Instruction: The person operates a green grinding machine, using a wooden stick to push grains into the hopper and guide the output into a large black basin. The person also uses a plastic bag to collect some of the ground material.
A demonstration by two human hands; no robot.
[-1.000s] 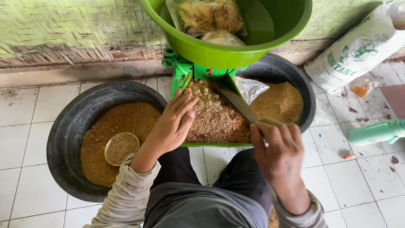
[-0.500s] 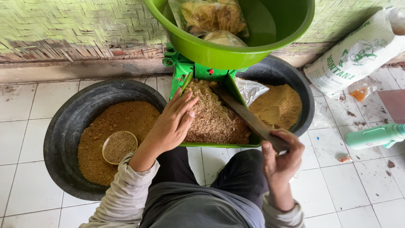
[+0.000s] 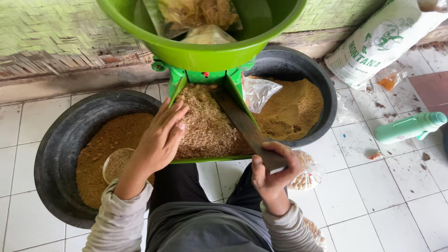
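Head view showed the left hand spread flat, fingers together, pressing on the coarse brown meal heaped in the green chute under a big green bowl. The right hand was closed tight around the near end of a flat wooden stick (its far end lay in the meal). To the left stood a black tub of brown powder with a small round cup in it; a second black tub sat to the right, a teal bottle and a white sack on the tiled floor.
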